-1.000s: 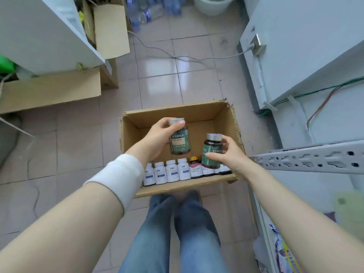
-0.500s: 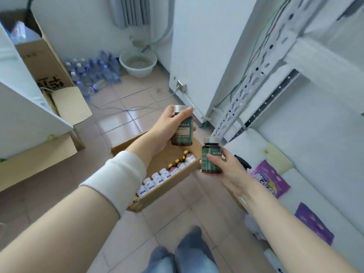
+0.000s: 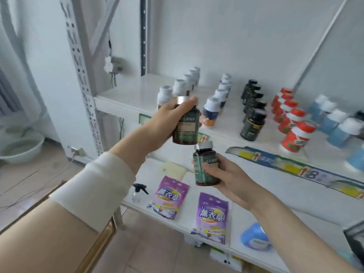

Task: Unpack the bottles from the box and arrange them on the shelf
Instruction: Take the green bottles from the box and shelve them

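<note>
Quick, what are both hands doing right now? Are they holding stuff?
The left hand grips the upper green bottle.
The right hand grips the lower green bottle.

Each hand grips a dark green-labelled, silver-capped bottle: left hand (image 3: 164, 120) higher (image 3: 185, 127), right hand (image 3: 226, 177) lower (image 3: 204, 167), before the white metal shelf (image 3: 126, 97).

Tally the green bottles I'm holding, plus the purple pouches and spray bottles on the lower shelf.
Green bottles: 2
Purple pouches: 2
Spray bottles: 1
Total: 5
</note>
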Demonstrator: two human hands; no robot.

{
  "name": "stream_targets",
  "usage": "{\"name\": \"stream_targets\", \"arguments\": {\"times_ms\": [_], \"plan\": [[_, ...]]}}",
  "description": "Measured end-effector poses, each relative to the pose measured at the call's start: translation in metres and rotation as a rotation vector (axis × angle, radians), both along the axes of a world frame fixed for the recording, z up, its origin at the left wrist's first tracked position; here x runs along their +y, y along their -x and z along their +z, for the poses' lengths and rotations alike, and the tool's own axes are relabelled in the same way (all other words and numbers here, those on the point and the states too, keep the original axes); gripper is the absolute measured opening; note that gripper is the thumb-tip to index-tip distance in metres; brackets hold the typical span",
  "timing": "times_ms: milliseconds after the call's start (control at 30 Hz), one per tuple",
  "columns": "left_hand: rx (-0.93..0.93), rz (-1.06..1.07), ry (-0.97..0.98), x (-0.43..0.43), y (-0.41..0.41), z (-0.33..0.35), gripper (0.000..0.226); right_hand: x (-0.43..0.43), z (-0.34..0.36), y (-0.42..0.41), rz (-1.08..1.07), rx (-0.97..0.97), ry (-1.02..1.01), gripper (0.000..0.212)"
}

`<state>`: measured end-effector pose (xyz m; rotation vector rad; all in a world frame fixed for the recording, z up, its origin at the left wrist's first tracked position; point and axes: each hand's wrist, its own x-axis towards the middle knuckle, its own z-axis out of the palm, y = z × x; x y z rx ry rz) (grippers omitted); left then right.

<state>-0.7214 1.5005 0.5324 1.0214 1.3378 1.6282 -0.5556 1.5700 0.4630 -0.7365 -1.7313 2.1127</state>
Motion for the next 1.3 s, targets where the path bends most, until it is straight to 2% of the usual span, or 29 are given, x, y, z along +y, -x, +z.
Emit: {"name": "stream_targets", "arguments": {"times_ms": [133,267,367,533,600,733,900,1100,1233,1300], "plan": [[0.024,-0.117,-0.062,0.069,-0.112,0.038,0.028,0.042,0.041,-0.121,-0.146,0.062,-0.1,0.022],[0.03,-0.242,-0.071,0.128,-0.21,0.061,0.028,0.083,0.069,-0.227,-0.33,0.109,-0.118,0.023],[0.043,-0.308,-0.059,0.165,-0.258,0.069,0.026,0.109,0.083,-0.281,-0.441,0.129,-0.127,0.034],[0.129,-0.431,-0.035,0.241,-0.323,0.074,0.024,0.166,0.105,-0.355,-0.631,0.169,-0.172,0.035],[0.169,-0.44,-0.018,0.277,-0.34,0.073,0.026,0.194,0.112,-0.373,-0.682,0.167,-0.203,0.04],[0.291,-0.423,0.015,0.355,-0.362,0.068,0.052,0.254,0.117,-0.391,-0.719,0.147,-0.253,0.039],[0.423,-0.439,0.085,0.442,-0.379,0.054,0.05,0.322,0.109,-0.399,-0.745,-0.088,-0.363,0.05],[0.683,-0.503,0.171,0.506,-0.387,0.033,0.059,0.38,0.077,-0.398,-0.661,-0.351,-0.348,0.058],[0.793,-0.579,0.231,0.522,-0.391,0.026,0.048,0.397,0.063,-0.396,-0.573,-0.475,-0.393,0.062],[0.84,-0.591,0.251,0.526,-0.392,0.023,0.029,0.4,0.061,-0.395,-0.524,-0.492,-0.396,0.062]]}}
